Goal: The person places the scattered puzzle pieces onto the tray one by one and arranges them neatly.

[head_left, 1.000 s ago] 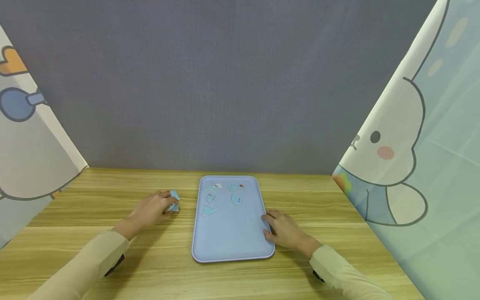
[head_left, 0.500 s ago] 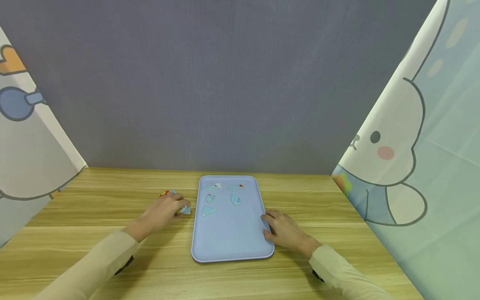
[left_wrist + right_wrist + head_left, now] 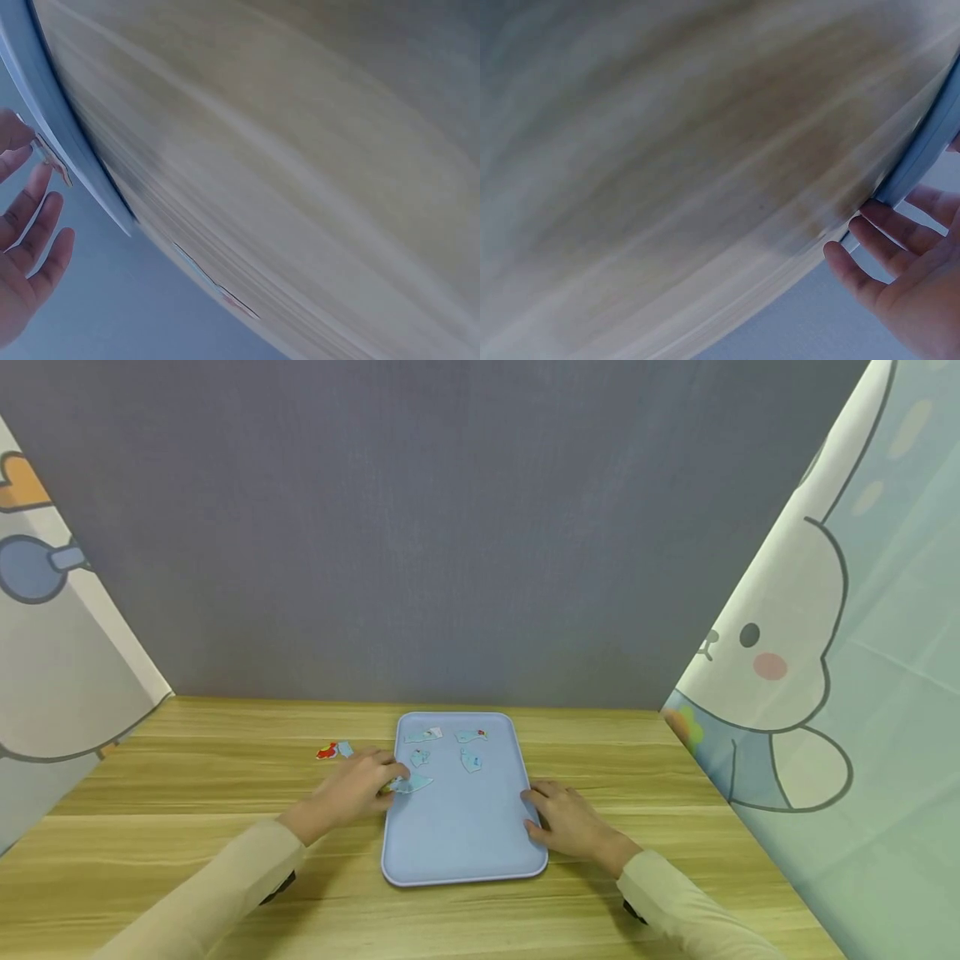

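Note:
My left hand [image 3: 356, 789] is over the left rim of a pale blue tray [image 3: 472, 835]. Between thumb and fingertip it pinches a thin, flat puzzle piece [image 3: 56, 161], mostly covered by the fingers in the head view. Just beside those fingers, a light-blue triangular piece [image 3: 417, 783] lies in the tray. My right hand [image 3: 573, 822] rests on the tray's right rim, its fingers extended and lightly bent. Further up inside the tray lie more light-blue printed pieces: one at top left [image 3: 423, 736], one at top right [image 3: 471, 736] and two below them.
On the wooden table [image 3: 247, 752], left of the tray, lie a red piece [image 3: 327, 751] and a light-blue piece [image 3: 345, 748]. A dark grey panel [image 3: 420, 543] stands behind the table. Cartoon-printed cloth [image 3: 795, 652] hangs at both sides.
My left hand has carried the pinched piece rightward from the table to the tray's left rim, uncovering the red and light-blue pieces. My right hand stays put.

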Tool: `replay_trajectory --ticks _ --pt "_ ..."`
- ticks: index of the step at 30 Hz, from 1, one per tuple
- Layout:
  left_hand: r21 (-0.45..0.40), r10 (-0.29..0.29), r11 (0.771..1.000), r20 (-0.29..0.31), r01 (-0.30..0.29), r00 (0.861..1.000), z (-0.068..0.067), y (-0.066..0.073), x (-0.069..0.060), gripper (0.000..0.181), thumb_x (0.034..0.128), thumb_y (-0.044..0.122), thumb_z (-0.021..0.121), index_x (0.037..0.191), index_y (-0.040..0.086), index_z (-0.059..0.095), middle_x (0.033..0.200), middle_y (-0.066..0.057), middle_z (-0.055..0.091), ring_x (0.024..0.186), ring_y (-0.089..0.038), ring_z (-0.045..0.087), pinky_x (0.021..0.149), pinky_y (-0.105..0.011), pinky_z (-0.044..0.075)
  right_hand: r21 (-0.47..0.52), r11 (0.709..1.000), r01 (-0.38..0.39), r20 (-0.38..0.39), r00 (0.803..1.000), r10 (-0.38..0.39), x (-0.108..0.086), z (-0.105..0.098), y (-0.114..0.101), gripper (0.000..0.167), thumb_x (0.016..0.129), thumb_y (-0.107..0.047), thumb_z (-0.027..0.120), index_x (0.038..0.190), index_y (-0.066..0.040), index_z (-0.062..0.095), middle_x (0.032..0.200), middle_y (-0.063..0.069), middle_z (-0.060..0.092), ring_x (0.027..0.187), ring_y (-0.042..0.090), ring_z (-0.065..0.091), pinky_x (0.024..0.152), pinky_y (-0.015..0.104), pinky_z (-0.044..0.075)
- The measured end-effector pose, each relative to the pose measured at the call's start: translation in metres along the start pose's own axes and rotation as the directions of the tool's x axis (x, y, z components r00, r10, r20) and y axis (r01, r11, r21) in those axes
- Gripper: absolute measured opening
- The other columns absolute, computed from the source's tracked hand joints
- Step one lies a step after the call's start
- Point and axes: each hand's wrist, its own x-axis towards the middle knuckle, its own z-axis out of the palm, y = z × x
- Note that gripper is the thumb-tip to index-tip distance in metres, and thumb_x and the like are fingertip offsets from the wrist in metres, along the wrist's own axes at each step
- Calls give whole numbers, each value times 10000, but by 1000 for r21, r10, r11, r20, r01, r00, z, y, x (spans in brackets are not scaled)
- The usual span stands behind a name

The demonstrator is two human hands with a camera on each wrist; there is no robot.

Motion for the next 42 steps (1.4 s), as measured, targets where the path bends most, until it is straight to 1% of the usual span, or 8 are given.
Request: replay_trajectory --ticks 4,8,14,20,24,31,36,42 --pt "-8 11 1000 12 -11 1000 2 6 6 268 684 84 724 940 146 671 797 30 600 720 -106 475 635 -250 433 1 1000 3 -3 1000 -3 0 0 -1 444 856 -329 586 1202 -53 566 1241 155 544 1159 307 510 891 498 459" --pt "23 31 999 34 -32 999 6 14 13 265 688 112 738 943 148 676 796 23 601 678 -96 459 618 -243 439 -1 1000 5 -5 1000 -5 0 0 -1 442 855 -329 587 1200 -53 568 1237 151 546 1156 302 512 886 492 464" --pt "52 46 997 57 -49 997 12 25 23 257 696 127 728 944 165 673 821 26 611 729 -129 516 688 -283 477 4 1000 -1 -1 1000 1 0 1 0 443 857 -333 583 1203 -57 565 1241 152 541 1158 302 509 893 495 459" --pt "24 37 999 70 -39 997 17 34 33 261 708 132 726 960 180 676 852 27 627 763 -136 534 672 -284 469 3 1000 11 -16 1000 -11 1 2 0 437 855 -325 586 1195 -52 570 1234 161 549 1145 310 521 888 491 465" --pt "6 39 999 86 -40 996 20 40 40 261 717 134 722 968 184 675 872 25 637 782 -142 542 702 -299 473 3 1000 13 -19 1000 -13 1 2 0 435 854 -320 589 1193 -48 571 1231 167 550 1139 318 525 884 496 465" --pt "1 23 1000 109 -23 994 24 48 55 268 725 146 713 986 196 677 891 24 634 797 -146 538 703 -331 472 15 1000 3 -10 1000 -3 0 0 -1 438 855 -315 589 1201 -48 565 1238 168 544 1148 316 517 894 502 458" --pt "2 6 1000 134 -7 991 26 53 65 271 727 167 718 991 210 677 895 36 629 832 -152 553 744 -352 486 9 1000 3 -8 1000 -3 0 0 -1 442 855 -320 590 1204 -50 565 1240 164 544 1151 313 515 890 503 459" --pt "15 21 1000 156 -24 987 30 58 74 285 722 186 733 999 215 676 922 31 644 845 -165 570 761 -355 493 -7 1000 16 -15 1000 -16 0 1 0 441 854 -328 590 1200 -54 568 1238 159 548 1147 307 521 883 489 468"
